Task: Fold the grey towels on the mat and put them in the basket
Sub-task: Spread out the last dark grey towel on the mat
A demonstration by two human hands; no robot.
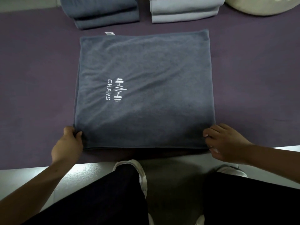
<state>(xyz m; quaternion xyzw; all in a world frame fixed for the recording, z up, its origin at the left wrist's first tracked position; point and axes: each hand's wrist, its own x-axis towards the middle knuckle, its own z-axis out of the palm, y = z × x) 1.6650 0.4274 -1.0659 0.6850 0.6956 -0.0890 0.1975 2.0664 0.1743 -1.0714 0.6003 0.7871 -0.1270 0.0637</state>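
Towel [144, 88] lies flat mid-mat [32, 78], its near corners pinched in your left hand [68, 143] and right hand [227, 142]. Lift unevenly and the layers could slip, skewing the fold; basket [259, 5] likely far right.

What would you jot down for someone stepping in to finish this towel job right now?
Left hand pinches the near left corner of the dark grey towel; right hand grips its near right corner.
The towel lies flat on the purple mat, logo up, apparently already folded at least once.
Beyond it sit a dark folded stack and a lighter folded stack. A pale rounded object, perhaps the basket, shows at far right.
Left: finish folding this towel, then move the folded towels into the basket.
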